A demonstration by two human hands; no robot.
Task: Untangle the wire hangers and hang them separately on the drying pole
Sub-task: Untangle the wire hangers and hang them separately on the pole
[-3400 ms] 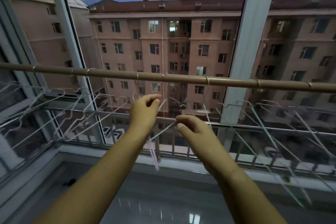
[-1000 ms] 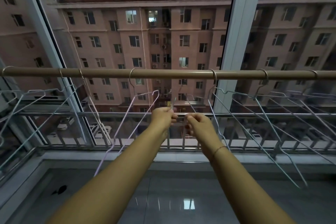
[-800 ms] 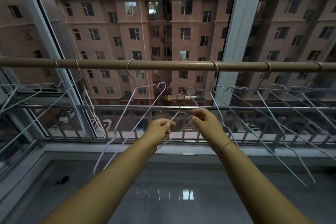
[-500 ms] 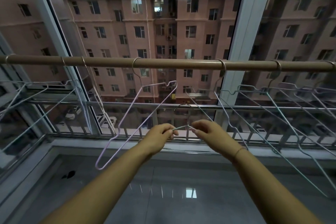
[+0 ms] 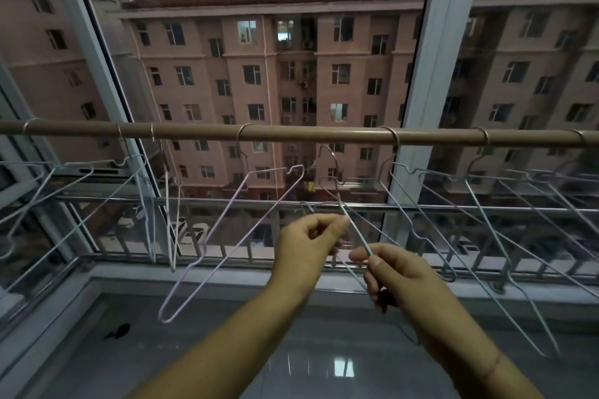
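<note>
One drying pole (image 5: 291, 137) running level across the whole window, tan in colour

Seven hooks counted over it, left to right: one at the far left edge, two close together left of centre, one near the middle, one at the white window frame (image 5: 434, 42), two more on the right

Far left: pale wire hangers (image 5: 81, 204) overlapping one another, exact count unclear

Next along: one pale pink hanger (image 5: 227, 246) hooked near the pole's middle, tilted, its long loop dropping toward the lower left, clear of both hands

Centre, below the pole: left hand (image 5: 308, 249) curled into a loose fist, fingers together, pinching thin wire at the thumb tip

Just right and lower: right hand (image 5: 393, 272), thumb and forefinger clamped on one white wire hanger (image 5: 353, 228) that slants up-left between the two hands; its hook (image 5: 329, 155) rising just under the pole, not over it

A second wire shape seeming crossed with the held one near the left thumb, too thin to separate with certainty

Right: a spread of hangers (image 5: 479, 223) off the three right-hand hooks, long sides slanting down to the right, overlapping, count unclear

Behind: one metal railing (image 5: 518, 209), one apartment block (image 5: 275, 74) outside

Below: glossy floor (image 5: 291, 359)
</note>
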